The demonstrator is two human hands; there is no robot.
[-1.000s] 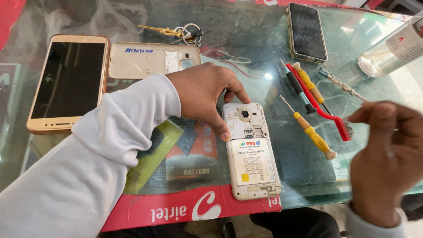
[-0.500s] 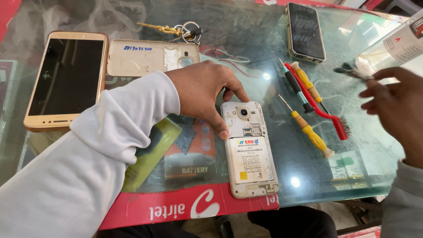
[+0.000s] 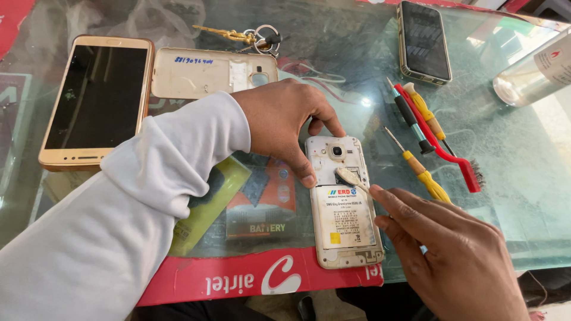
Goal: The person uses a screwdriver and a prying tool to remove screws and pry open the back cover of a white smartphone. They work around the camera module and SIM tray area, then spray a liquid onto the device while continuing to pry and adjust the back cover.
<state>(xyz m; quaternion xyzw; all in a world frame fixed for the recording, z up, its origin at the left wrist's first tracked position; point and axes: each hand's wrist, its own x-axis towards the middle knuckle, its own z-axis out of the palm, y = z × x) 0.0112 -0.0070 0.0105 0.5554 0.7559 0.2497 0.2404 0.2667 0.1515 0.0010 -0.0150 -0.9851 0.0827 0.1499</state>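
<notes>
The phone (image 3: 344, 202) lay back-open at six o'clock on the glass table (image 3: 523, 178). The left hand (image 3: 285, 122) pinched its top; the right hand (image 3: 452, 249) gripped a brush (image 3: 351, 177) on it. Hard scrubbing might've scratched the camera or skidded the phone off the edge, tbh.

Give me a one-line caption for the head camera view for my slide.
Left hand steadies an opened white phone on a glass table while the right hand brushes it with a small brush.
</notes>
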